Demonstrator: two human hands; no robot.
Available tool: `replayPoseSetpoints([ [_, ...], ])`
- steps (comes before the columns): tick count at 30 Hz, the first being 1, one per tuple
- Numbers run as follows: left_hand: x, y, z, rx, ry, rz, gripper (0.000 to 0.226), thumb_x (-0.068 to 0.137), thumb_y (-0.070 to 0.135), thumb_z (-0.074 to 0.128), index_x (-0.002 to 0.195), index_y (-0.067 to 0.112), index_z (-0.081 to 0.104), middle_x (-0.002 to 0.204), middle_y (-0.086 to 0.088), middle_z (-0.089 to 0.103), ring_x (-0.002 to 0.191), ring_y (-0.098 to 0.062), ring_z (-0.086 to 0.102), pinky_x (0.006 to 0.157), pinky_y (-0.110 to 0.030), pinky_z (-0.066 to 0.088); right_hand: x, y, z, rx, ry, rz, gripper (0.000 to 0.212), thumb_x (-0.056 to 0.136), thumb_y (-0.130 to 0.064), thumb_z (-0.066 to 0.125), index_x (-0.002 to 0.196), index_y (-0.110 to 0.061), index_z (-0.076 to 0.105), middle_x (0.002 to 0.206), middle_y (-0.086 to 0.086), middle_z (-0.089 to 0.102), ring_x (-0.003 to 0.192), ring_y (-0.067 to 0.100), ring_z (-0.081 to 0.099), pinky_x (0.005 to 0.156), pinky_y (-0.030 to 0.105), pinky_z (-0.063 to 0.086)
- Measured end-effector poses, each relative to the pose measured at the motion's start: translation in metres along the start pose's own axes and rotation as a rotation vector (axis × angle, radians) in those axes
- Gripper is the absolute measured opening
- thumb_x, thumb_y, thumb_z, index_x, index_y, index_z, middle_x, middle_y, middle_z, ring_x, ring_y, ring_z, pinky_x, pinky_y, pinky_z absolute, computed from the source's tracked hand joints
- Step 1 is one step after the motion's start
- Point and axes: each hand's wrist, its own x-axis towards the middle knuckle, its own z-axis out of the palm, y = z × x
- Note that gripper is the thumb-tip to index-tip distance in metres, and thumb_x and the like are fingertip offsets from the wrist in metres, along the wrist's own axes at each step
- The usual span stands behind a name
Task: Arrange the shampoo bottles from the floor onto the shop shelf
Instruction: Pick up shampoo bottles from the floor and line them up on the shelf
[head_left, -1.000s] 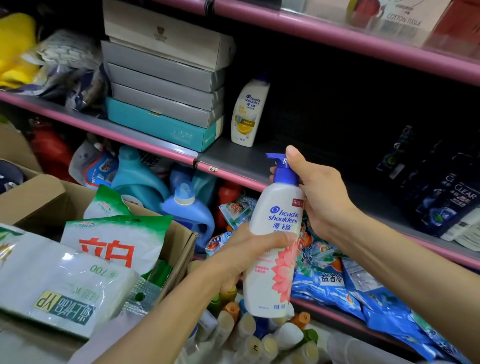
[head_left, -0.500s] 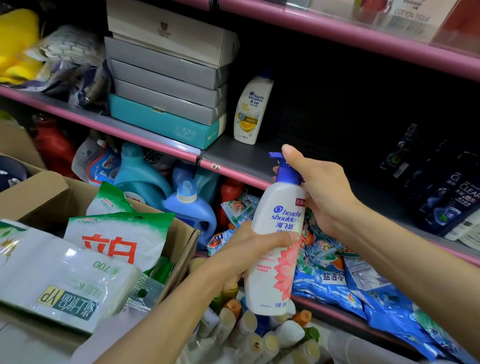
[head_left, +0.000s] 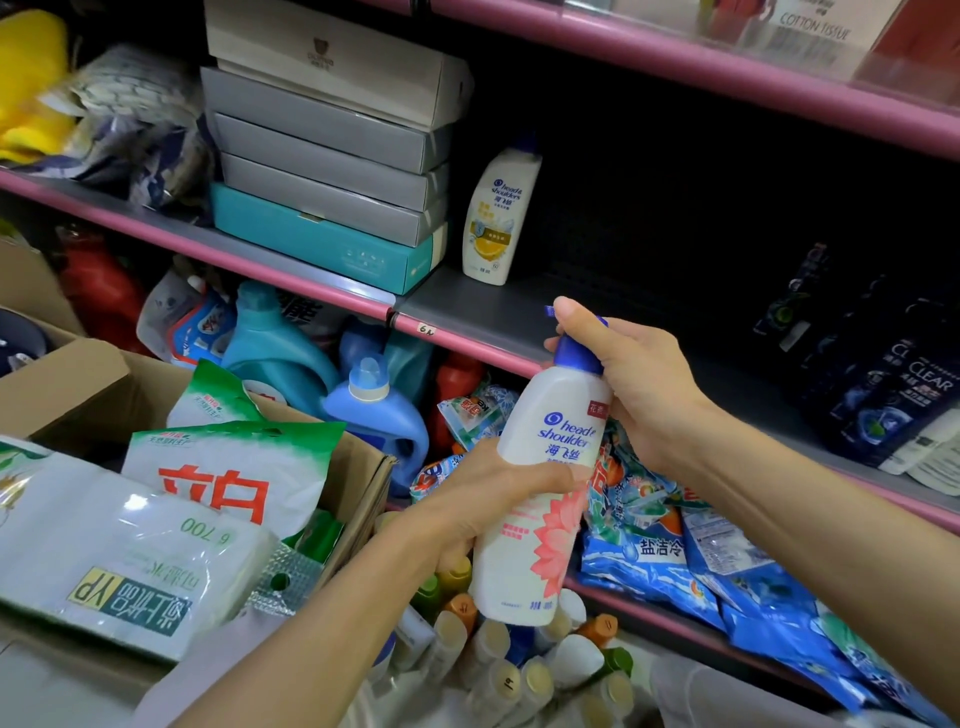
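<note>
One white shampoo bottle held in two hands before the grey shelf.

The left hand wraps the smooth plastic body at mid-height; the right hand curls round the blue pump top, thumb over it. A pink flower marks the label. On the shelf, far and left of it, one second shampoo bottle stands upright, just right of five flat stacked boxes: four grey, one teal at the bottom. Dark glossy bottles crowd the right. Near left, one cardboard carton holds green-and-white bags.
</note>
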Motion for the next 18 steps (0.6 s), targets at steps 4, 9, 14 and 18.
replayPoseSetpoints([
  [4,-0.003,0.006,-0.007,-0.204,-0.116,-0.09,0.035,0.061,0.037,0.077,0.09,0.017,0.073,0.087,-0.01,0.074,0.074,-0.022,0.072,0.066,-0.031,0.058,-0.01,0.001,-0.005,0.049,-0.221,0.211,0.074,0.072,-0.056,0.068,0.121,-0.002,0.057,0.107,0.022,0.069,0.097,0.039,0.068,0.095,0.058,0.047],
  [9,-0.005,0.009,-0.013,-0.303,-0.175,-0.112,0.053,0.056,0.039,0.079,0.1,0.01,0.072,0.096,-0.018,0.072,0.08,-0.028,0.07,0.079,-0.04,0.057,-0.019,0.009,-0.004,0.145,-0.261,0.138,0.069,0.072,-0.063,0.057,0.115,-0.01,0.064,0.107,0.015,0.071,0.1,0.032,0.069,0.095,0.052,0.05],
  [14,-0.005,0.008,-0.01,-0.201,-0.115,-0.119,0.068,0.051,0.042,0.079,0.11,0.01,0.064,0.107,-0.019,0.069,0.09,-0.031,0.066,0.091,-0.045,0.052,-0.01,0.002,-0.005,0.298,-0.199,0.072,0.043,0.09,-0.048,0.052,0.099,-0.01,0.068,0.098,0.008,0.075,0.08,0.02,0.073,0.072,0.032,0.061],
  [18,-0.003,0.006,-0.01,-0.192,-0.113,-0.094,0.065,0.051,0.042,0.079,0.107,0.012,0.064,0.098,-0.015,0.072,0.084,-0.028,0.069,0.084,-0.042,0.055,-0.009,0.005,-0.01,0.409,-0.255,0.098,0.042,0.091,-0.045,0.051,0.101,-0.006,0.067,0.097,0.01,0.075,0.082,0.018,0.072,0.07,0.03,0.06],
])
